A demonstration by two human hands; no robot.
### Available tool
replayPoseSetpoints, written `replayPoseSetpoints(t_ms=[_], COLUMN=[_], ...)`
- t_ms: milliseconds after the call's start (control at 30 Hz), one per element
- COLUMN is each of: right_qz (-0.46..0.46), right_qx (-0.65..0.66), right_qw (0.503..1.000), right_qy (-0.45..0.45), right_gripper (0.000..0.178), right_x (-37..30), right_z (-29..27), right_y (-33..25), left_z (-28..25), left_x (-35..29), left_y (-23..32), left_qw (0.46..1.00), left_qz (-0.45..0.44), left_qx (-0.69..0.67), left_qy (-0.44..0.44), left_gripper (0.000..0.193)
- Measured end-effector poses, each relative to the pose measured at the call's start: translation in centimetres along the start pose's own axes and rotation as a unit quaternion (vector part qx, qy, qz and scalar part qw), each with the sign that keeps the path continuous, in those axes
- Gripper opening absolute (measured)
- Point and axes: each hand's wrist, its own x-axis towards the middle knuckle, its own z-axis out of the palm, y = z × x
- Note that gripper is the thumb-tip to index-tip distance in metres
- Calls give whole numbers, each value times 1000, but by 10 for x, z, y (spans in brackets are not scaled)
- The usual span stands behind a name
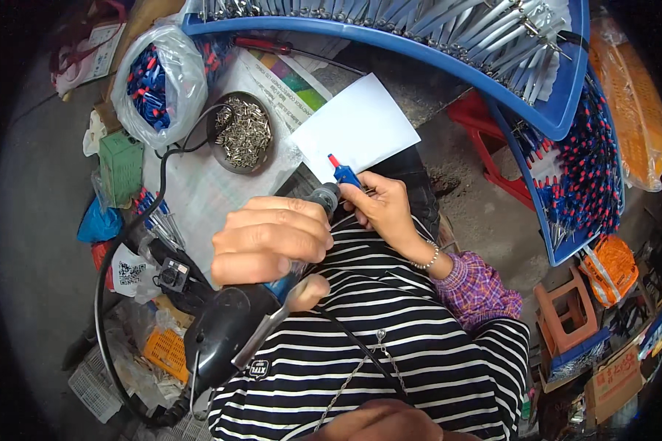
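From our head view, looking down at our striped lap, our left hand sits toward nine o'clock, fingers wrapped tightly around a black-and-blue power driver whose dark nose points toward one o'clock. Our right hand, toward three o'clock, has thumb and fingers pinched on a small blue-and-red handle. That handle lies just above centre, toward twelve, red tip up, in front of a white sheet. The driver's nose meets it near our right fingertips; we cannot tell whether they touch. Between ten and eleven, a dark bowl holds small metal pieces; a large blue tray of metal rods curves across twelve to two. We judge the step to be fastening a part into the handle. The next move probably calls for a steady pinch, with the driver kept in line.
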Motion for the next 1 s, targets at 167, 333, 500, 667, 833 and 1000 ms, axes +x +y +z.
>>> replayPoseSetpoints(t_ms=[167, 333, 500, 667, 833, 1000], right_qz=[0, 13, 6, 7, 7, -48], right_qx=[-6, -4, 2, 35, 34, 4], right_qw=[1000, 1000, 1000, 999, 999, 999], right_qy=[-5, -4, -17, -20, 6, 18], right_gripper=[18, 17, 18, 17, 18, 22], right_x=[0, 1, 2, 1, -1, 2], right_z=[-1, -1, -1, -1, -2, 2], right_y=[2, -1, 0, 4, 1, 12], left_z=[-1, -4, -4, 9, 14, 14], left_x=[-8, -3, 0, 16, 18, 15], left_y=[2, -2, -1, 7, 1, 2], left_qw=[998, 1000, 1000, 998, 998, 998], left_qz=[39, 20, 10, -38, -39, -36], left_qx=[-17, -9, -17, 13, 11, 33], left_qy=[39, 15, 14, -45, -45, -49], left_gripper=[43, 45, 43, 39, 39, 38])
